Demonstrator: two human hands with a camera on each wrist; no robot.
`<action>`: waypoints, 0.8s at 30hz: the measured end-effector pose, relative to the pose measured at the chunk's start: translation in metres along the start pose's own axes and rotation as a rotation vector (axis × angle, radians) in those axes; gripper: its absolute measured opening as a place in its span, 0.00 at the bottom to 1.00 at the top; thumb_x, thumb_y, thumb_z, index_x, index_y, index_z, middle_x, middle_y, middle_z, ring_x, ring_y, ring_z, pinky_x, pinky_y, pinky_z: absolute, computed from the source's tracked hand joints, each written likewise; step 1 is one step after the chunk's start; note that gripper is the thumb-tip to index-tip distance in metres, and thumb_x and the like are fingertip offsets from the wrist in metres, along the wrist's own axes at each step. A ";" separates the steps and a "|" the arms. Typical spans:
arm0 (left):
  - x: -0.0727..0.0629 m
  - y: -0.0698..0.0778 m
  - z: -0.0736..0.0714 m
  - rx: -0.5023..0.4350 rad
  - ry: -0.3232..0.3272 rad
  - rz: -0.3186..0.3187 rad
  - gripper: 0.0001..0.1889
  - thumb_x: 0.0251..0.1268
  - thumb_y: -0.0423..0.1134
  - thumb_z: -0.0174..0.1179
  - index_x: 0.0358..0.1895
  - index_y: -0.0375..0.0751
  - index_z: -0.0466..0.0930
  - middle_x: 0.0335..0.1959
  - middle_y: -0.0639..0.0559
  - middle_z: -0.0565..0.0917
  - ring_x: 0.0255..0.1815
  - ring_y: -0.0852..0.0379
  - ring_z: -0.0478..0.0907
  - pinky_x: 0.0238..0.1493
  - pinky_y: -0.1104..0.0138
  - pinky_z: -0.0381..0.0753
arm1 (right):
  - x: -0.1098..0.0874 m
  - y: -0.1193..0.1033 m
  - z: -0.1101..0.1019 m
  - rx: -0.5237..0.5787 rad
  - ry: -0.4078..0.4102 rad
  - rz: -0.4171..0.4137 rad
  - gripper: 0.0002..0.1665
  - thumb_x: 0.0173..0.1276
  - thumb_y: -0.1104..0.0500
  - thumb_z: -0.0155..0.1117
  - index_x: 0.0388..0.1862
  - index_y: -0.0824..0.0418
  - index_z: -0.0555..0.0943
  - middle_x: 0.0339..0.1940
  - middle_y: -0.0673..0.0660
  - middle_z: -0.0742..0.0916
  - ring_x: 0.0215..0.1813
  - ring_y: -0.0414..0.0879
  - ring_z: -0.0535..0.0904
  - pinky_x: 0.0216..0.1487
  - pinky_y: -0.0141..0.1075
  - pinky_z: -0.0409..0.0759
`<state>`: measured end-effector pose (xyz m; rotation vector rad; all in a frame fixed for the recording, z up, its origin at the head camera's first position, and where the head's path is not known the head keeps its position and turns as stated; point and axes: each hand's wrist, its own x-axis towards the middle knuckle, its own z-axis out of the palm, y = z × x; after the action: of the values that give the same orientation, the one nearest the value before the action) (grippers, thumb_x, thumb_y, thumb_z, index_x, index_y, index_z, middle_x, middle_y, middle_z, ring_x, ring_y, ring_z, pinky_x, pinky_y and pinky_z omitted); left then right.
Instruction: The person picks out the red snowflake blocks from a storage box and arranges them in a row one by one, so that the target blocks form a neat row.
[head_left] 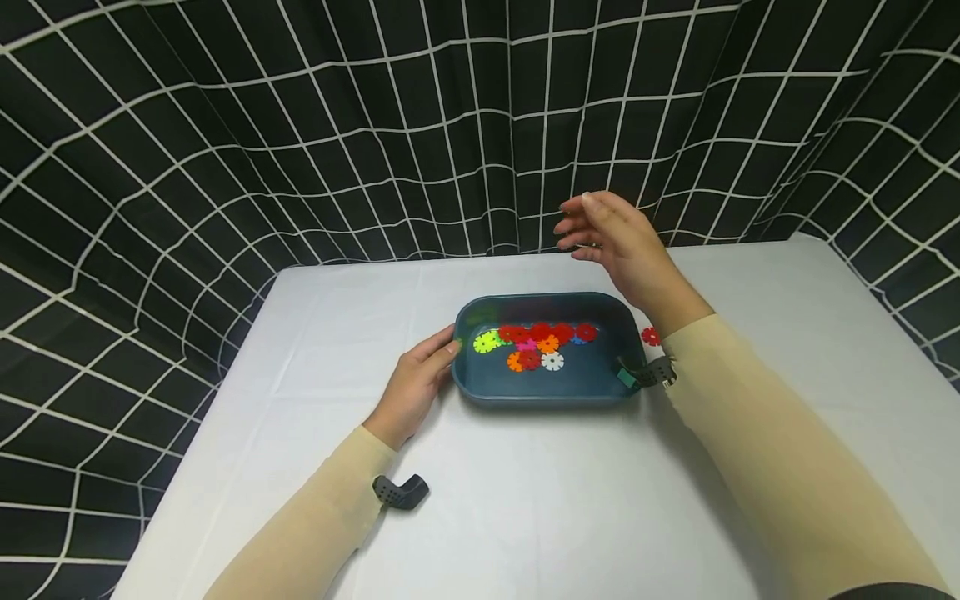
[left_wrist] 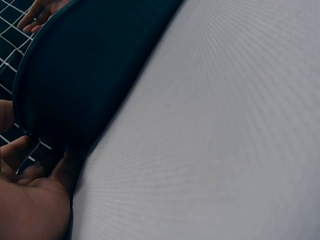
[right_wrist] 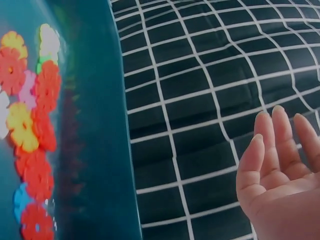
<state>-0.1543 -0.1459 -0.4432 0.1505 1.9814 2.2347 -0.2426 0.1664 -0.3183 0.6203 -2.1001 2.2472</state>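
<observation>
A dark teal plastic tray (head_left: 551,398) with rounded corners holds several notched, flower-like plastic discs (head_left: 552,361) in red, orange, pink, white, yellow-green, green and blue. My left hand (head_left: 414,379) grips the tray's left end, its thumb over the rim and its other fingers along the outer wall. Beyond the tray's far right corner my right hand (head_left: 615,242) is raised, fingers loosely extended and apart, with nothing in it. In the right wrist view the palm of this right hand (right_wrist: 285,175) shows bare, to the right of the tray wall (right_wrist: 107,125).
One red disc (head_left: 650,336) lies on the white tablecloth (head_left: 480,517) just right of the tray, partly behind the right wrist. A black curtain with a white grid (head_left: 420,125) hangs behind the table and along both sides. Each sleeve carries a dark wrist camera mount (head_left: 401,492).
</observation>
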 end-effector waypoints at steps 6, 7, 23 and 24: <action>0.000 0.000 -0.001 0.021 0.001 -0.009 0.27 0.88 0.43 0.58 0.81 0.35 0.71 0.80 0.48 0.73 0.81 0.56 0.66 0.76 0.64 0.71 | 0.016 0.012 0.017 -0.031 -0.077 0.006 0.27 0.89 0.46 0.55 0.67 0.68 0.77 0.55 0.66 0.83 0.57 0.60 0.82 0.57 0.44 0.81; 0.000 0.000 -0.001 0.020 -0.001 -0.008 0.27 0.88 0.43 0.58 0.81 0.35 0.71 0.80 0.48 0.72 0.81 0.56 0.66 0.76 0.64 0.71 | 0.018 0.014 0.020 -0.038 -0.092 0.006 0.27 0.89 0.46 0.55 0.68 0.68 0.77 0.55 0.66 0.83 0.57 0.60 0.82 0.57 0.44 0.81; 0.002 0.000 0.000 0.004 0.001 -0.005 0.27 0.88 0.42 0.59 0.80 0.34 0.71 0.80 0.47 0.73 0.80 0.54 0.67 0.77 0.62 0.71 | 0.024 0.044 0.041 -0.055 -0.217 0.079 0.30 0.88 0.46 0.54 0.70 0.71 0.76 0.57 0.68 0.85 0.55 0.60 0.84 0.56 0.45 0.85; 0.002 0.000 -0.001 0.008 0.004 -0.006 0.27 0.88 0.42 0.59 0.81 0.35 0.71 0.80 0.47 0.73 0.80 0.54 0.67 0.77 0.62 0.71 | 0.025 0.046 0.042 -0.057 -0.228 0.086 0.30 0.88 0.46 0.53 0.70 0.71 0.76 0.57 0.68 0.85 0.55 0.60 0.84 0.57 0.46 0.85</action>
<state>-0.1560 -0.1465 -0.4433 0.1412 1.9905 2.2249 -0.2660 0.1153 -0.3538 0.8352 -2.3268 2.2470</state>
